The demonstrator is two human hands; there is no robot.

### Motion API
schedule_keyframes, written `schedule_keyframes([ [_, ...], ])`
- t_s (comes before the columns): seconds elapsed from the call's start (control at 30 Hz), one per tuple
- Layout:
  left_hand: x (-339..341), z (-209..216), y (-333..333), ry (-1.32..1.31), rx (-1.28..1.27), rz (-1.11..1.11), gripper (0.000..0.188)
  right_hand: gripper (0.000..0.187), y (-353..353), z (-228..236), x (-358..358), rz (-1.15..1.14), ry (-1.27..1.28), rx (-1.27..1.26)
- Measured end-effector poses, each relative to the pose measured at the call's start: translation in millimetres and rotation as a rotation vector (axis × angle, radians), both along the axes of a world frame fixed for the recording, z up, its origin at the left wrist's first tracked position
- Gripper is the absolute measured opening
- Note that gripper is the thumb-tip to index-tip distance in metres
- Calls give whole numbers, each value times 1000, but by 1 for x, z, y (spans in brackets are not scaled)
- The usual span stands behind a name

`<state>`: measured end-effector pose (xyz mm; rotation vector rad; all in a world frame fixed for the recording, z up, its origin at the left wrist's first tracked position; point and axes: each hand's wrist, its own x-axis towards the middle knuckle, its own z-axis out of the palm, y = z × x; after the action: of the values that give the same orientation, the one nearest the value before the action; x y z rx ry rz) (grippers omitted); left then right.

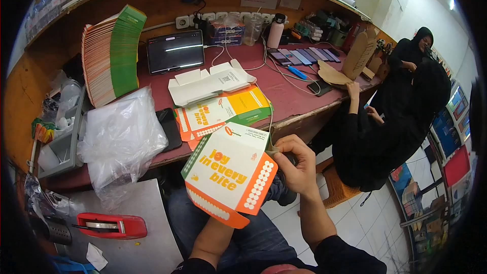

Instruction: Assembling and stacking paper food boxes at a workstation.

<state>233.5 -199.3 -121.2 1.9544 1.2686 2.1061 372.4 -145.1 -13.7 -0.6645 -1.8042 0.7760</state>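
In front of my lap is a partly folded cardboard food box (223,165), white with orange and green side panels and yellow lettering. My right hand (297,165) is closed at its upper right corner, pinching the flap there between thumb and fingers. From below, my left forearm (212,241) reaches up behind the box, which hides that hand and its fingers. On the table just beyond lie flat, unfolded box blanks (208,114) of the same print. Another blank (210,83), white side up, rests on top of them.
A tall stack of blanks (112,56) stands at the left by a tablet (175,52). Nearer are a clear plastic bag (119,129), a black phone (169,128) and a red tape dispenser (124,227). Several phones (304,56) lie farther right, near two people in black (390,132).
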Motion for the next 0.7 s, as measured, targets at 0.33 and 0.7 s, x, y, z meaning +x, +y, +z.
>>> schedule_keyframes([
  [0.33,7,19,21,39,36,-15,27,13,7,-12,-7,-96,-26,197],
  [0.7,11,-10,28,221,-140,-190,53,38,16,-49,4,-42,367,218],
])
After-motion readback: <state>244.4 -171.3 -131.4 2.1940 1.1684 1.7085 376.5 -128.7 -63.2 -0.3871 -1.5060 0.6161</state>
